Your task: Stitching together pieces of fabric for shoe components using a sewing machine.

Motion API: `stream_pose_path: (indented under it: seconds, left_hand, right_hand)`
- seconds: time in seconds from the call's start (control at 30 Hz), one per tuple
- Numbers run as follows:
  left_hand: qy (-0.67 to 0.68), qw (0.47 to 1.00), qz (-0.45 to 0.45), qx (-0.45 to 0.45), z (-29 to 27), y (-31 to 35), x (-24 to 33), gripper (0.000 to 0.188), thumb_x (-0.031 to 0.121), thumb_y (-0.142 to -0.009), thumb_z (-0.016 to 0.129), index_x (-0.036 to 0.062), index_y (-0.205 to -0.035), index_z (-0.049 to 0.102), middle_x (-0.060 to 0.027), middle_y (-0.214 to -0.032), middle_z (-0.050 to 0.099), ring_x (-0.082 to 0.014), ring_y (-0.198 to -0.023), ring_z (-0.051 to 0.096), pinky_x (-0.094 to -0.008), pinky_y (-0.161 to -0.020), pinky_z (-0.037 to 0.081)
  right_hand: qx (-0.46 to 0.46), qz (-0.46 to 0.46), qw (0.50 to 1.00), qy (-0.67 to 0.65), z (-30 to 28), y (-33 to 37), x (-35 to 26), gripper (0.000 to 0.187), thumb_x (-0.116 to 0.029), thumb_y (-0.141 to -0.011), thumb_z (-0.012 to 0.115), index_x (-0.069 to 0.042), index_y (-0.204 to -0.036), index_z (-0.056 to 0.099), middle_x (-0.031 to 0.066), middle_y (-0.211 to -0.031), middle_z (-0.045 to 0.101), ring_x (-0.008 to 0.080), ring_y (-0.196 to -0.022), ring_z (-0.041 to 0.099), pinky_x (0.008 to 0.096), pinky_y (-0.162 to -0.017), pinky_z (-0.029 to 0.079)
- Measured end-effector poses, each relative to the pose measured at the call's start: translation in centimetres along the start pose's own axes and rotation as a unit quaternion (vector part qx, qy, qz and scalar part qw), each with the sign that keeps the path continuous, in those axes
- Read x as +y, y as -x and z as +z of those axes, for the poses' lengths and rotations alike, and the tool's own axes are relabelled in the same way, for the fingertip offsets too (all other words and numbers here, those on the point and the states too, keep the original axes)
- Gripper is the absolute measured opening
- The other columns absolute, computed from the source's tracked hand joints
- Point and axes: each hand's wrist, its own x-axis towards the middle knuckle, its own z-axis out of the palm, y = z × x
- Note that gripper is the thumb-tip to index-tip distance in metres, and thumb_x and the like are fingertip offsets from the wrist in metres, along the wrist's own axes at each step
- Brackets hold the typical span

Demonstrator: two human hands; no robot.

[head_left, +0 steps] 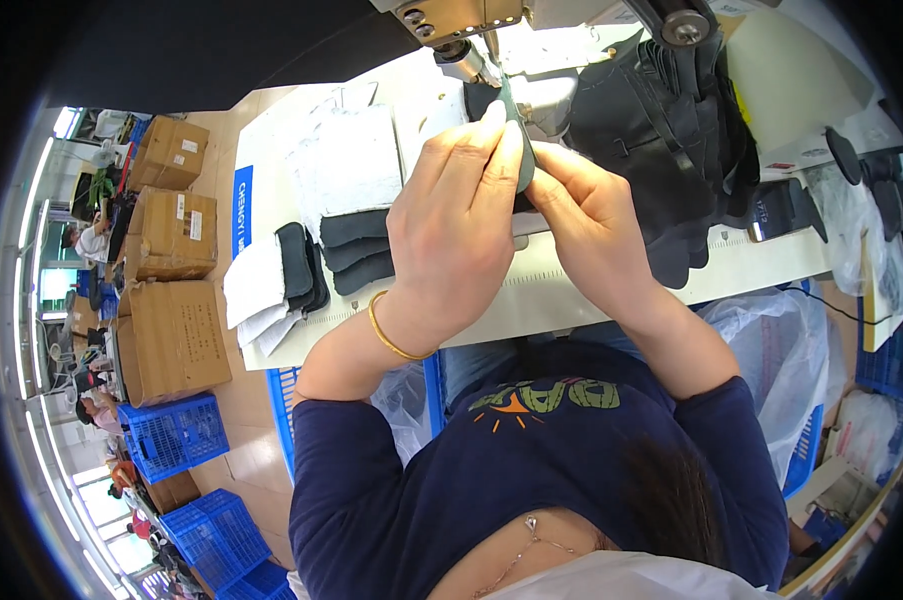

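Under the presser foot (pixel 493 75) of a sewing machine (pixel 461 20) is a dark, grey-green piece of material (pixel 524 165). My left hand (pixel 456 215) has its fingers pressed together along the left side of that piece, close to the needle area. On the right, my right hand (pixel 589 215) pinches the piece's near edge between thumb and fingers. Both hands meet in front of the machine, and the fingers cover much of the piece. Whether it is leather or fabric I cannot tell.
White-backed pieces (pixel 346 160) and folded black pieces (pixel 356 250) lie stacked left of my hands. A heap of black sheet pieces (pixel 661 140) hangs over the table (pixel 531 300) edge at right. Cartons (pixel 176 335) and blue crates (pixel 216 535) stand on the floor at left.
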Motion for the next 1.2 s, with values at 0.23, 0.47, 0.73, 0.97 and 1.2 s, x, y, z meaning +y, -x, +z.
stream_pose_path:
  seconds: [0.23, 0.47, 0.73, 0.97, 1.2]
  left_hand:
    - [0.006, 0.999, 0.005, 0.048, 0.5, 0.5, 0.2, 0.034, -0.001, -0.065, 0.068, -0.0058, -0.098, 0.070, -0.0153, -0.100, 0.069, -0.0287, -0.090, 0.068, -0.0343, -0.076, 0.058]
    - [0.018, 0.998, 0.016, 0.060, 0.5, 0.6, 0.1, 0.034, -0.002, -0.063, 0.068, -0.0055, -0.097, 0.071, -0.0147, -0.098, 0.070, -0.0278, -0.088, 0.069, -0.0338, -0.076, 0.058]
    - [0.095, 0.994, -0.004, 0.060, 0.0, 0.3, -0.5, 0.035, -0.007, -0.061, 0.066, -0.0045, -0.096, 0.072, -0.0139, -0.098, 0.072, -0.0269, -0.087, 0.069, -0.0332, -0.075, 0.057]
    - [0.075, 0.995, 0.033, 0.048, 0.0, 0.1, -0.7, 0.034, -0.007, -0.061, 0.066, -0.0050, -0.094, 0.072, -0.0140, -0.097, 0.072, -0.0261, -0.086, 0.069, -0.0323, -0.073, 0.058]
    - [0.042, 0.996, 0.055, 0.056, 0.2, -0.1, -0.6, 0.031, 0.000, -0.063, 0.067, -0.0052, -0.093, 0.072, -0.0140, -0.096, 0.072, -0.0241, -0.085, 0.069, -0.0303, -0.070, 0.058]
  right_hand:
    - [0.010, -0.018, 0.998, -0.059, 0.3, 0.8, 0.1, 0.020, -0.007, -0.100, 0.050, 0.005, -0.111, 0.062, 0.0119, -0.087, 0.069, 0.0115, -0.081, 0.065, 0.0287, -0.073, 0.053]
    - [0.002, -0.021, 0.999, -0.048, 0.3, 0.9, 0.1, 0.020, -0.006, -0.101, 0.049, 0.006, -0.111, 0.061, 0.0128, -0.089, 0.069, 0.0128, -0.082, 0.065, 0.0293, -0.075, 0.052]
    - [0.001, -0.019, 0.999, -0.041, 0.4, 0.7, 0.0, 0.020, -0.005, -0.100, 0.048, 0.006, -0.110, 0.061, 0.0127, -0.089, 0.069, 0.0132, -0.082, 0.065, 0.0289, -0.074, 0.052]
    - [-0.046, 0.040, 0.998, 0.000, -0.4, 0.6, -0.7, 0.027, -0.004, -0.103, 0.047, 0.010, -0.123, 0.059, 0.0096, -0.106, 0.067, 0.0127, -0.098, 0.064, 0.0279, -0.089, 0.053]
    - [0.019, -0.044, 0.997, -0.065, 0.6, 0.6, -0.2, 0.017, -0.005, -0.099, 0.047, 0.006, -0.103, 0.060, 0.0115, -0.082, 0.066, 0.0118, -0.077, 0.062, 0.0291, -0.071, 0.051]
